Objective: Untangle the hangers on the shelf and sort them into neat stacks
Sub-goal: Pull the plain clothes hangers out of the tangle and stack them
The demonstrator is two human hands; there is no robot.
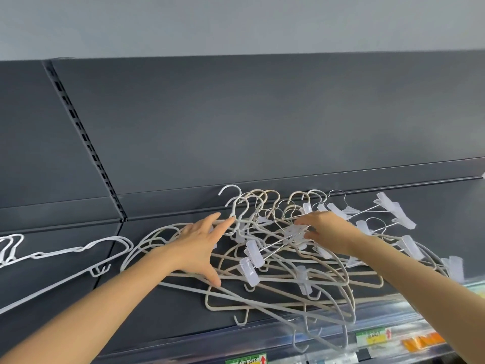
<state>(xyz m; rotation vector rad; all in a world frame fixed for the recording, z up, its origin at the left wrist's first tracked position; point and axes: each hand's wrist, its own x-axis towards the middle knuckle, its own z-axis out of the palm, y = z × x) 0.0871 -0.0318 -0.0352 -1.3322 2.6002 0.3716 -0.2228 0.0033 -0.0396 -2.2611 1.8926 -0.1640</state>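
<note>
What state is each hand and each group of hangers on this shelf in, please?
Hanger pile: tangled and unsorted.
White hangers: lying loose, left of the pile.
Left hand: open, fingers spread, resting on the pile.
Right hand: pinches a clip hanger in the pile.

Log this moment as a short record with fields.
left hand: flat, fingers spread, pressing on the tangled pile
right hand: pinches a clip hanger within the pile
tangled pile: beige and white hangers, several with clear clips, unsorted
white hangers: lying apart, left of the pile
shelf: dark, price tags along its front edge
</note>
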